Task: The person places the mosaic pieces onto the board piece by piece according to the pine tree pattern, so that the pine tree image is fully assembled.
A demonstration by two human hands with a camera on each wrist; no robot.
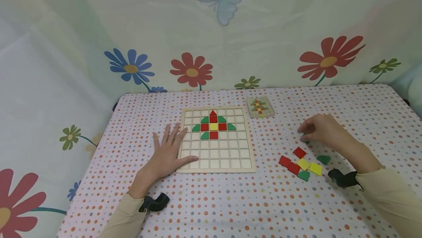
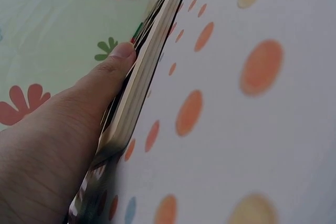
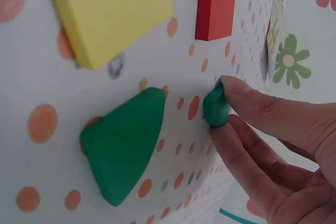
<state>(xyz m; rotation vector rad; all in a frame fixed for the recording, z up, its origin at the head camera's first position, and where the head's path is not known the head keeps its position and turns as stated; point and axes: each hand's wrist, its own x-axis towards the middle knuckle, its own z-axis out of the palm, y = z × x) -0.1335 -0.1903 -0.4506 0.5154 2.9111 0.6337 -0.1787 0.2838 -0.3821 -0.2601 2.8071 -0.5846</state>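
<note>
Pale wood under my left thumb: my left hand (image 1: pixel 165 157) has its fingers apart, gripping nothing, at the left edge of the board (image 1: pixel 225 153). Board's basically a tray of square cells: triangle (image 1: pixel 212 113) up top, a yellow (image 1: pixel 213 126) with reds (image 1: pixel 213 135) on all four sides, greens (image 1: pixel 222 119) flanking. The cell right of the lowest red is bare. Card (image 1: pixel 259 108) lies just off the top right corner. Then a loose pile (image 1: pixel 293 168) on the table (image 1: pixel 230 201): three reds, two yellows, two greens. My right hand (image 1: pixel 321 131) has thumb and fingers pinched on another green (image 3: pixel 214 107); can't tell if it's lifted. I'd call this the pick-up step, and imo the next move wants a clean lift, curve turned to suit its cell
</note>
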